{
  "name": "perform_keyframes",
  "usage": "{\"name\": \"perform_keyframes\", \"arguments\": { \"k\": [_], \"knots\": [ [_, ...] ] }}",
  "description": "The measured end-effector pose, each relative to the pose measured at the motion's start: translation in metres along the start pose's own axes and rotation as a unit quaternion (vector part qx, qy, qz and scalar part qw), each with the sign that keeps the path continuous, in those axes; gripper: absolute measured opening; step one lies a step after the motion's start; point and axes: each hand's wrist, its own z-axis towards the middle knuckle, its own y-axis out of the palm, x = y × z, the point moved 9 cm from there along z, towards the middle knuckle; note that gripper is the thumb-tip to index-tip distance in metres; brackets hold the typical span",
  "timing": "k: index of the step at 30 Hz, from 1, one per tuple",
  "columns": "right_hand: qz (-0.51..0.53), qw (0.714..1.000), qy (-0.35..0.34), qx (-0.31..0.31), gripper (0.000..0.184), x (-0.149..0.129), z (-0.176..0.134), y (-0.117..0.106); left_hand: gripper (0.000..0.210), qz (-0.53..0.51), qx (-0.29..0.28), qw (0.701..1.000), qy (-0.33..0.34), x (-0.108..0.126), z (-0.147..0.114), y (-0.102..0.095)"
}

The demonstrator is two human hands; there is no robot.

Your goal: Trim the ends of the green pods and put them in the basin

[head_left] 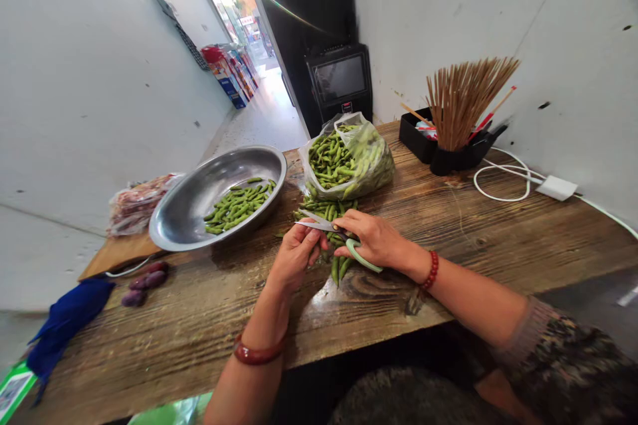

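Note:
My right hand (371,236) grips a pair of scissors (359,256) with pale green handles. The scissor blades are spread apart and point left, over the fingertips of my left hand (294,252). Those left fingers are closed in a pinch; whatever lies between them is too hidden to make out. Beneath and behind both hands is a loose pile of green edamame pods (340,268) on the wooden table. Just beyond stands an open clear plastic bag (381,169) full of pods. To the left, a wide steel basin (187,196) holds more pods at its bottom.
A black holder (441,161) with many thin wooden skewers (461,103) stands at the back right, beside a white cable with an adapter (557,187). At the left lie a packed plastic bag (137,206), several purplish bulbs (144,284) and a blue cloth (74,319).

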Motion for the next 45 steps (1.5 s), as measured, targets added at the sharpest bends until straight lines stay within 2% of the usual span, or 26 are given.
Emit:
{"name": "perform_keyframes", "arguments": {
  "k": [8, 12, 15, 19, 22, 24, 26, 28, 30, 31, 32, 34, 36, 38, 41, 43, 45],
  "knots": [
    [-0.003, 1.000, -0.003, 0.001, 0.039, 0.001, 0.000, 0.002, 0.018, -0.003, -0.009, 1.000, -0.006, 0.000, -0.001, 0.001],
    [0.005, 1.000, 0.002, 0.009, 0.036, 0.004, 0.000, 0.001, 0.018, -0.040, -0.021, 0.999, -0.025, 0.002, -0.001, 0.003],
    [0.029, 0.998, 0.019, 0.049, 0.037, 0.015, 0.002, -0.007, 0.019, -0.124, 0.005, 0.992, -0.012, 0.009, 0.001, -0.009],
    [0.055, 0.993, 0.031, 0.102, 0.039, 0.029, 0.003, -0.015, 0.019, -0.247, 0.057, 0.967, -0.016, 0.009, 0.004, -0.032],
    [0.057, 0.993, 0.025, 0.100, 0.039, 0.029, 0.003, -0.013, 0.019, -0.287, 0.085, 0.953, -0.044, 0.001, 0.004, -0.041],
    [0.061, 0.994, 0.018, 0.089, 0.039, 0.025, 0.002, -0.010, 0.018, -0.280, 0.092, 0.954, -0.056, -0.002, 0.004, -0.042],
    [0.067, 0.994, 0.012, 0.081, 0.039, 0.021, 0.002, -0.009, 0.014, -0.246, 0.094, 0.963, -0.062, -0.004, 0.004, -0.042],
    [0.069, 0.995, 0.011, 0.075, 0.038, 0.019, 0.001, -0.008, 0.011, -0.167, 0.100, 0.979, -0.061, -0.005, 0.005, -0.042],
    [0.062, 0.996, 0.016, 0.067, 0.039, 0.018, 0.001, -0.008, 0.012, -0.021, 0.118, 0.992, -0.038, -0.004, 0.007, -0.046],
    [0.057, 0.996, 0.017, 0.063, 0.039, 0.017, 0.001, -0.007, 0.013, 0.074, 0.130, 0.989, -0.017, -0.002, 0.008, -0.047],
    [0.053, 0.997, 0.018, 0.060, 0.040, 0.017, 0.001, -0.007, 0.012, 0.173, 0.141, 0.975, 0.007, 0.001, 0.009, -0.048],
    [0.046, 0.997, 0.019, 0.054, 0.040, 0.016, 0.001, -0.005, 0.012, 0.342, 0.153, 0.926, 0.041, 0.004, 0.011, -0.045],
    [0.041, 0.998, 0.019, 0.050, 0.039, 0.015, 0.001, -0.004, 0.015, 0.438, 0.146, 0.886, 0.045, 0.000, 0.013, -0.042],
    [0.037, 0.998, 0.019, 0.045, 0.038, 0.014, 0.001, -0.003, 0.017, 0.475, 0.131, 0.869, 0.041, -0.004, 0.015, -0.039],
    [0.041, 0.998, 0.018, 0.041, 0.037, 0.014, 0.001, -0.002, 0.014, 0.475, 0.126, 0.869, 0.051, 0.000, 0.014, -0.038],
    [0.052, 0.997, 0.018, 0.048, 0.037, 0.015, 0.001, -0.004, 0.011, 0.433, 0.139, 0.889, 0.051, 0.004, 0.012, -0.040],
    [0.063, 0.996, 0.017, 0.057, 0.037, 0.016, 0.001, -0.006, 0.013, 0.330, 0.153, 0.931, 0.031, 0.006, 0.009, -0.044]
  ]
}}
